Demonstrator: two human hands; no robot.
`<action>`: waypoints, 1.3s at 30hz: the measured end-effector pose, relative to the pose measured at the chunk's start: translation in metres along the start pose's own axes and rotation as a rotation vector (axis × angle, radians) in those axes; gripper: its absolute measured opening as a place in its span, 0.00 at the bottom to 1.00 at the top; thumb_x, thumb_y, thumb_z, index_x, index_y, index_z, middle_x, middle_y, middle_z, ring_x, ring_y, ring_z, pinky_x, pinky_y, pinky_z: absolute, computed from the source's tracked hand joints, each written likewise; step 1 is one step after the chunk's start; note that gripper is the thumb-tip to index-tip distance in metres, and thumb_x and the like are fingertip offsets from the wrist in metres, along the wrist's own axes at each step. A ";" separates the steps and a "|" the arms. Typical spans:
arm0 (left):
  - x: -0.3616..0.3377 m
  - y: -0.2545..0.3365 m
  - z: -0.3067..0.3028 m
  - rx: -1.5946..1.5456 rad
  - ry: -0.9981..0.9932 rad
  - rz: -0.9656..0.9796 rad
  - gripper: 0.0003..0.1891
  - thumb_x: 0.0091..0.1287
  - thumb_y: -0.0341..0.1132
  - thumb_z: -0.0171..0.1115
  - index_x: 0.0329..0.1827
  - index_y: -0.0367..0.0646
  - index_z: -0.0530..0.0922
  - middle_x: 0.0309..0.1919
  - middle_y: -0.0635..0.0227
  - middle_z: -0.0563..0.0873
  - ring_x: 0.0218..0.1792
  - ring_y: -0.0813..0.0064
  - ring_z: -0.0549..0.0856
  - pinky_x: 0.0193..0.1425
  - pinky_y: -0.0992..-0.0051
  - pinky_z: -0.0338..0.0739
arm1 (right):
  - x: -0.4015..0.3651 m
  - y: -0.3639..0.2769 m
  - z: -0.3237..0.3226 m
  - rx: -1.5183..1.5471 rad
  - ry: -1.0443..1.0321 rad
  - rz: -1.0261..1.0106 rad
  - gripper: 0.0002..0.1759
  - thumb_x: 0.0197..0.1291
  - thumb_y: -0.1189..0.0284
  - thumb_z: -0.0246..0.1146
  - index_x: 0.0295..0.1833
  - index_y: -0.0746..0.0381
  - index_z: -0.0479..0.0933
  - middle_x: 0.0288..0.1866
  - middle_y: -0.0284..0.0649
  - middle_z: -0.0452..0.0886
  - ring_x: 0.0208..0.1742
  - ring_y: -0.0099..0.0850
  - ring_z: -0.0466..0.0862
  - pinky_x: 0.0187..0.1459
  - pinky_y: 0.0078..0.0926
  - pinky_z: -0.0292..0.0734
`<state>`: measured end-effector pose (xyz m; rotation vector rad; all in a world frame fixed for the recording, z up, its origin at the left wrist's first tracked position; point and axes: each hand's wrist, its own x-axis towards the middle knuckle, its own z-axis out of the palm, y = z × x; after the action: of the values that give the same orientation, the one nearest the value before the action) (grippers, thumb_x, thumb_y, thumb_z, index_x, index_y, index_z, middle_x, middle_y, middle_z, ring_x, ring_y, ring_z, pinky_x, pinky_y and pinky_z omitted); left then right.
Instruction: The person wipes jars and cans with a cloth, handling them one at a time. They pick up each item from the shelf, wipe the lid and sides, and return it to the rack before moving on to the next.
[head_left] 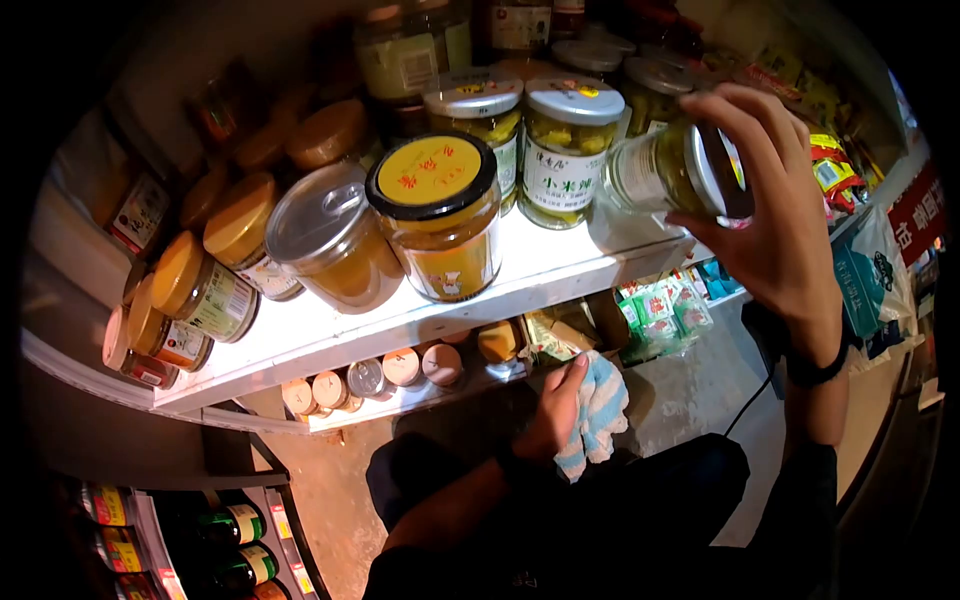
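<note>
From my end: right hand (765, 180) has a silver-lidded glass jar (643, 177) by its lid end, fingers over the top, thumb below. Jar's tipped well over, lid toward the palm, base pointing left, above the right end of the white shelf (545, 250). Can't tell if the glass touches the shelf; the hand's shadowed there.

Left hand (558, 408) is low, near the lap, closed on a blue-and-white striped cloth (597, 412). Cloth and jar are well apart.

Just left of the right hand's jar: upright 小米辣 pickled-chili jar (565, 170). Further left, black-rimmed yellow-lid jar (437, 225), then a pull-tab jar (335, 240). Up and left of the left hand, pale-lidded jars (401, 367) on the lower shelf; above and right of it, green packets (660, 312).

Risks, my read: grip is all at one end, so the heavy glass could swing down or slide out if the fingers are damp or the lid's slick. Swing left and it'd knock the chili jar. Slip off the shelf edge and it drops toward the packets or the concrete floor (665, 405).
</note>
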<state>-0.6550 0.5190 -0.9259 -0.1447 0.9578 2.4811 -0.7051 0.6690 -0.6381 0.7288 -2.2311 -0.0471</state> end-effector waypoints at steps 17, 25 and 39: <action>-0.014 0.053 0.012 -0.207 -0.143 -0.136 0.20 0.78 0.46 0.49 0.60 0.39 0.77 0.53 0.63 0.85 0.55 0.69 0.84 0.64 0.67 0.76 | -0.111 -0.046 0.032 0.880 -0.357 0.062 0.38 0.38 0.69 0.82 0.58 0.63 0.75 0.51 0.48 0.74 0.48 0.46 0.79 0.47 0.37 0.77; -0.015 0.020 0.011 -0.104 -0.067 -0.253 0.24 0.80 0.51 0.45 0.62 0.39 0.75 0.56 0.59 0.84 0.56 0.66 0.84 0.63 0.65 0.77 | -0.130 -0.058 0.058 0.866 -0.364 -0.064 0.39 0.40 0.72 0.77 0.63 0.65 0.73 0.53 0.49 0.73 0.50 0.49 0.80 0.48 0.40 0.79; -0.014 0.009 0.004 0.344 -0.314 0.276 0.22 0.77 0.52 0.49 0.58 0.43 0.77 0.53 0.63 0.84 0.53 0.70 0.85 0.57 0.65 0.81 | -0.145 -0.074 0.093 1.310 -0.289 0.196 0.50 0.33 0.69 0.83 0.67 0.64 0.69 0.58 0.48 0.78 0.56 0.45 0.82 0.58 0.37 0.76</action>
<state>-0.6470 0.5105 -0.9134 0.5042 1.3109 2.4276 -0.6552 0.6649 -0.8186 1.1706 -2.4052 1.6003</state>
